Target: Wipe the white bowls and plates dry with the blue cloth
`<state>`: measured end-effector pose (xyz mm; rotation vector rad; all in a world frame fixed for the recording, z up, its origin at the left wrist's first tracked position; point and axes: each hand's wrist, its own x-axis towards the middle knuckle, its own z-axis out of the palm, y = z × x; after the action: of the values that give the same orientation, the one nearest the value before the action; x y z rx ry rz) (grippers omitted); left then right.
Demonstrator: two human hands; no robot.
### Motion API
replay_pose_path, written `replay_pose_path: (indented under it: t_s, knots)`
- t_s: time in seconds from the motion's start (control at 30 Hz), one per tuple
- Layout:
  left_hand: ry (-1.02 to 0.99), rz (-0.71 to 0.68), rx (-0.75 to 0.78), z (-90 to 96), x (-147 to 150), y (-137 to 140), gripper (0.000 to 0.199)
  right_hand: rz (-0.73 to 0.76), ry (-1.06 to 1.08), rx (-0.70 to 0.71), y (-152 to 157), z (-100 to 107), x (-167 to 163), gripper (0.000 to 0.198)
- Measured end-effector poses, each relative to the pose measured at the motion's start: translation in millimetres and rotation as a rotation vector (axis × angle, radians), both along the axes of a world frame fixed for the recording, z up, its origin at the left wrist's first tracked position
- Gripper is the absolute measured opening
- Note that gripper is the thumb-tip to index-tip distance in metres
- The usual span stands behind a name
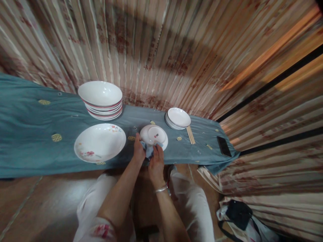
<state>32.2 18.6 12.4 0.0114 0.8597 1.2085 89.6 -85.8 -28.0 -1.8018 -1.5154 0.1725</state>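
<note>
A small white plate (154,131) is turned underside up, showing its foot ring and a small dark and red mark. My left hand (139,150) grips its left rim, the thumb along the edge; its other fingers are mostly hidden. With bent fingers my right hand (156,163) presses a blue-grey cloth (148,150) against the near rim. Part of the cloth hangs between the two hands. To the left lies a large oval plate (100,143) with painted flowers. Just beyond the plate in my hands, to the right, stands a stack of small dishes (178,117).
At the back left stand several stacked white bowls or plates (101,94) with red rims. Chopsticks (190,135) lie beside the small dishes. A black phone (223,146) rests near the right end of the green tablecloth (30,134). Curtains (151,50) hang behind; a bag (239,218) sits below right.
</note>
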Motion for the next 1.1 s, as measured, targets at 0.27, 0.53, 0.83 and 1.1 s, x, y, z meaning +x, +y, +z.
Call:
replay_pose_path:
  t_s: [0.27,0.53,0.83,1.1]
  knots:
    - [0.140,0.015,0.143,-4.1,2.1,-3.2,0.022,0.097,0.083,0.052,8.5,32.9,22.7,0.054]
    - [0.132,-0.034,0.282,7.2,4.5,-7.2,0.032,0.154,0.295,-0.002,22.0,57.9,53.0,0.043]
    - [0.298,-0.023,0.445,16.7,13.3,-8.2,0.046,0.142,1.123,0.068,32.6,52.0,72.6,0.028]
    - [1.025,-0.143,0.791,39.6,12.7,-23.4,0.019,0.051,1.336,0.084,38.2,42.9,92.2,0.019]
